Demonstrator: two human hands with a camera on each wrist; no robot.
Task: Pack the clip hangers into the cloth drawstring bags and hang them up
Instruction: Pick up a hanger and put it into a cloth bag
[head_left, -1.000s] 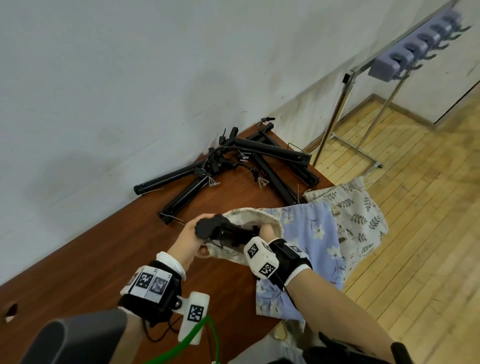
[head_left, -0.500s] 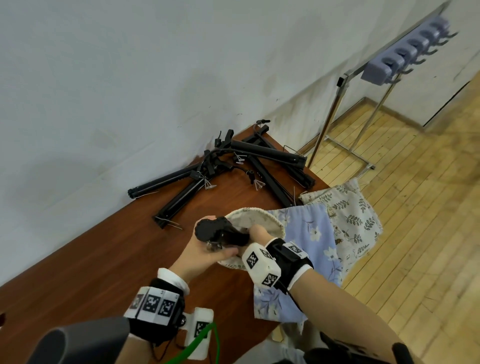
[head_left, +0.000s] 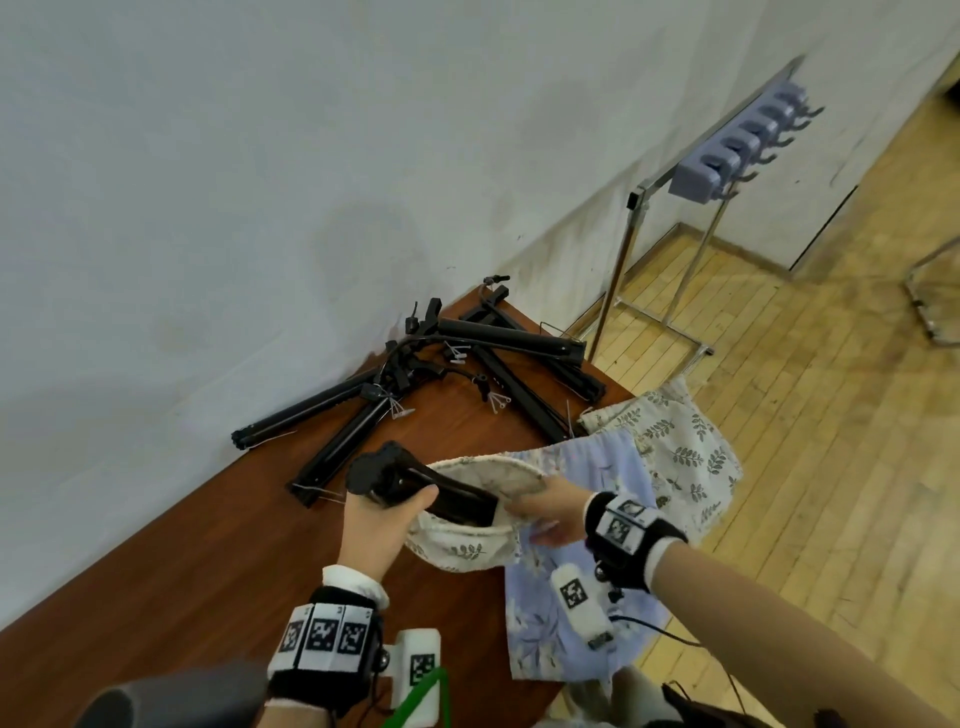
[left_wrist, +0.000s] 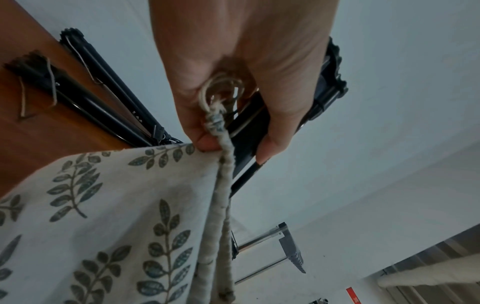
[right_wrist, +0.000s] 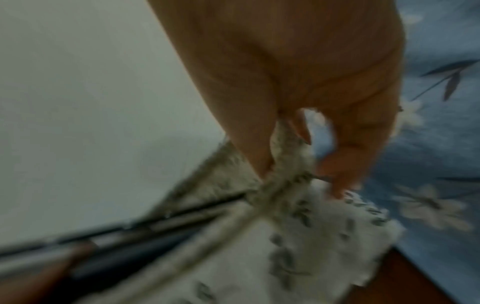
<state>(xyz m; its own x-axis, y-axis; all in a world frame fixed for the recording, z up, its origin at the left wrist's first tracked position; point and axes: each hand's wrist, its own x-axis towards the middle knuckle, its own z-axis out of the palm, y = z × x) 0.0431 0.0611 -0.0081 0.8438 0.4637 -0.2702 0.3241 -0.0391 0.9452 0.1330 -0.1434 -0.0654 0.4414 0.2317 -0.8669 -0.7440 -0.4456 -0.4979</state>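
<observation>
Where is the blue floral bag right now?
In the head view, the blue floral bag lies flat at the table's right edge, under the right hand, beside the leaf-print bag.

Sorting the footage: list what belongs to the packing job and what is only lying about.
Job:
- left hand gripping the black clip hanger
- right hand holding open the leaf-print bag
- hangers on the table
- blue floral bag
- hook rack

Lying about:
- wooden floor
- wall

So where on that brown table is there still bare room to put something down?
Bare wood lies on the brown wooden table left of the left hand, between the white wall and near edge. It is crowded by the pile of black clip hangers and the blue floral cloth bag.
</observation>
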